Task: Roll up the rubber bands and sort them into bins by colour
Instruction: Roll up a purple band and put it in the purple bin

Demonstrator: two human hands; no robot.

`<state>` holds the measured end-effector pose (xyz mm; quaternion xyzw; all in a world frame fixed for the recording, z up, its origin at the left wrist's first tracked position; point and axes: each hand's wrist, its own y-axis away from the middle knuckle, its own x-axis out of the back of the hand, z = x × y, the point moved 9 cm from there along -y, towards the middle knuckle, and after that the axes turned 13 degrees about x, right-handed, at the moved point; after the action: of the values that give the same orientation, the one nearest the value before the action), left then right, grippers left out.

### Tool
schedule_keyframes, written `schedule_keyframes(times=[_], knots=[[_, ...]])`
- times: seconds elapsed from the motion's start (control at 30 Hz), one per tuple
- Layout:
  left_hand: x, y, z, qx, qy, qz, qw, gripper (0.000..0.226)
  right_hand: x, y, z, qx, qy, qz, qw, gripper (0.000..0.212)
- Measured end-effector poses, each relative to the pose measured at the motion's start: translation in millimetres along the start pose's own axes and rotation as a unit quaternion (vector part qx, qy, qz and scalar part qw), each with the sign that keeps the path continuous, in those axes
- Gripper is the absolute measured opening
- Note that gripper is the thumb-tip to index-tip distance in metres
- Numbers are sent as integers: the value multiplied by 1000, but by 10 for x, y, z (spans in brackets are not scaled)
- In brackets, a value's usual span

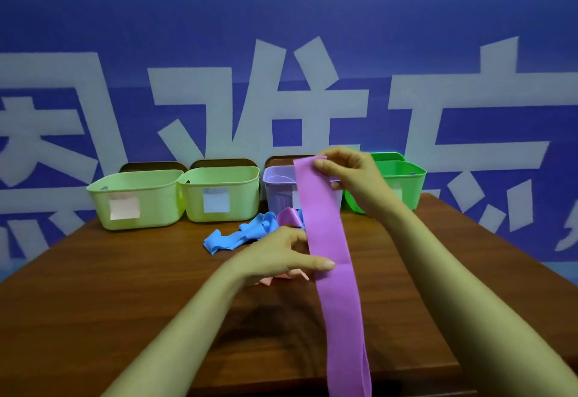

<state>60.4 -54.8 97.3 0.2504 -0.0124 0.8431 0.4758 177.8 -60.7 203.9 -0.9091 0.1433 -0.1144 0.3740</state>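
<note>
Head cam: right hand (350,171) pinches purple band (328,240) top, left hand (281,256) grips lower down; unrolled, blue band (240,235) beyond left hand waits.

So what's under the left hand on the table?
A pink band peeks out beneath the left hand, lying on the table. Most of it is covered, so its shape and length are unclear.
</note>
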Motion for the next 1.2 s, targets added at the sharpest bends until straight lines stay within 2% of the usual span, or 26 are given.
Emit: schedule_keyframes(times=[0.03,0.1,0.17,0.27,0.37,0.5,0.57,0.63,0.67,0.83,1.07,1.2], knots=[[20,-48,-118,42,-48,12,998,21,-17,65,247,-31,-6,-4,999,11],[153,-224,-475,132,-153,69,977,44,-39,274,829,-106,-20,-12,994,10],[241,-430,-785,178,-172,116,962,56,-56,585,1438,-179,-18,-28,983,11],[363,-754,-980,176,-133,199,955,40,-32,954,2109,-244,-13,-6,970,12],[562,-1118,-1003,131,-59,284,948,47,53,954,2336,-242,7,39,969,6],[545,-1560,-1164,134,15,243,961,46,22,863,2476,-237,24,-1,971,4],[517,-1685,-1208,127,19,229,965,32,62,874,2558,-249,1,20,968,5],[500,-1763,-1291,115,92,216,965,11,91,871,2620,-255,-4,23,967,2],[498,-1783,-1339,116,131,210,962,8,99,861,2641,-255,4,17,967,1],[478,-1783,-1446,103,255,200,940,9,132,865,2675,-242,29,15,970,5],[488,-1794,-1418,61,238,221,944,8,173,800,2616,-187,82,12,979,11],[452,-1802,-1399,43,314,191,929,10,177,746,2556,-134,99,15,986,24]])
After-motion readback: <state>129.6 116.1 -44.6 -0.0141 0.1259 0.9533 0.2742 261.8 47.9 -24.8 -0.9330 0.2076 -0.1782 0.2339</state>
